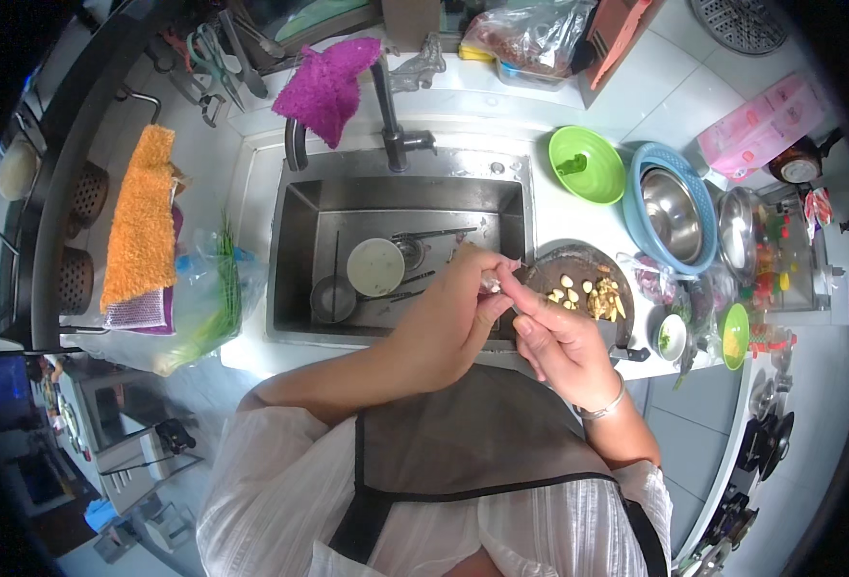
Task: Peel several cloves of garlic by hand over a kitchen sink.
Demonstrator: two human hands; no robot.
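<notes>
My left hand holds a small whitish piece, apparently a garlic clove, between thumb and fingers over the right side of the sink. My right hand meets it there, its index fingertip against the piece and its thumb lower down; whether it grips anything is hidden. Just beyond the right hand lies a dark round chopping board. Several peeled garlic cloves rest on it beside a heap of pale yellow cut pieces. A knife's dark handle juts out at the board's near edge.
The steel sink contains a pale bowl, a small dark bowl and chopsticks. A faucet stands behind it. At right are a green bowl, a blue basin and a small white bowl. Spring onions in a plastic bag hang left.
</notes>
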